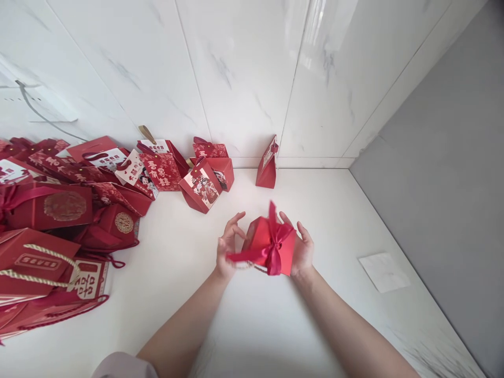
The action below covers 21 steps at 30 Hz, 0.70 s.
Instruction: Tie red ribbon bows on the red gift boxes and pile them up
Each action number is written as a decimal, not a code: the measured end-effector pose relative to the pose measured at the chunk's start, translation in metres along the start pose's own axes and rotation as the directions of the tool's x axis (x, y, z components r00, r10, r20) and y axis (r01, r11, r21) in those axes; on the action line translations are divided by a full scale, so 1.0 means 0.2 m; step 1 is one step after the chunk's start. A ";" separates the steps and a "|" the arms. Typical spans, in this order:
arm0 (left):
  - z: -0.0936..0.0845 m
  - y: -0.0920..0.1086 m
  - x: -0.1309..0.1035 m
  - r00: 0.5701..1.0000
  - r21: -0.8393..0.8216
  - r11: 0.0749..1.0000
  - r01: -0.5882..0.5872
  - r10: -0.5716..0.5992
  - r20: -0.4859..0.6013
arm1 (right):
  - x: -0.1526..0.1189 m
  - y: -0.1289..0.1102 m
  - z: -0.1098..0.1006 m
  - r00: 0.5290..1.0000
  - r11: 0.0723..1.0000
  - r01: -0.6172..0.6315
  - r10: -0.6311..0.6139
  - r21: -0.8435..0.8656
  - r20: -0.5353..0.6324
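Above the white tabletop, in the middle, is a red gift box (260, 240) with a dark pink ribbon bow (275, 245) tied on its front. The box looks slightly tilted, and part of a cord shows below it. Against the box's right side lies my right hand (302, 253), its palm and fingers cupped around that edge and partly hidden behind it. My left hand (228, 247) is at the box's left side with bent fingers apart and a small gap to the box. One ribbon tail crosses in front of this hand.
Many red gift boxes and bags (66, 207) are heaped at the left. Two small boxes (202, 186) stand together near the wall, and a narrow red box (268, 165) stands alone to their right. A white paper square (384, 272) lies at the right. Marbled wall panels (244, 68) rise behind.
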<state>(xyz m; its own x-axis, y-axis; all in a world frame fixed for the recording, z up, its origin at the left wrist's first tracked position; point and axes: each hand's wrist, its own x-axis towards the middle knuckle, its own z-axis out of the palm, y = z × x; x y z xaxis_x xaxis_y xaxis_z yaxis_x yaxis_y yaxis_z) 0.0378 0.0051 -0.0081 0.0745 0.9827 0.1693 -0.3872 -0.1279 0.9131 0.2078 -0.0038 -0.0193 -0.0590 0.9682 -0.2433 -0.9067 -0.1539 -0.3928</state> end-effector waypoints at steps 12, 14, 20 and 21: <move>-0.01 -0.01 0.02 0.993 0.064 0.994 0.086 -0.090 0.075 | 0.03 0.04 -0.02 0.986 0.948 0.162 -0.145 -0.273 0.079; -0.02 0.00 0.03 0.993 0.049 0.994 0.101 -0.104 0.059 | 0.02 0.06 -0.01 0.977 0.902 0.210 -0.181 -0.377 0.112; 0.01 0.11 0.04 0.986 0.126 0.979 0.160 -0.164 0.020 | -0.01 0.10 0.01 0.962 0.736 0.266 -0.248 -0.623 0.117; 0.02 0.14 0.04 0.986 0.149 0.975 0.168 -0.168 -0.008 | -0.01 0.10 0.01 0.957 0.711 0.271 -0.269 -0.649 0.105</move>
<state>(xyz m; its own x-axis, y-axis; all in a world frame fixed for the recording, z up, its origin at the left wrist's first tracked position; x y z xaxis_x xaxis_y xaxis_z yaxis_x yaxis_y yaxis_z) 0.0310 0.0080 0.0195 0.1310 0.9913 0.0100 -0.2279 0.0203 0.9735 0.1879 -0.0083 -0.0246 0.1439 0.9890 -0.0340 -0.3892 0.0249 -0.9208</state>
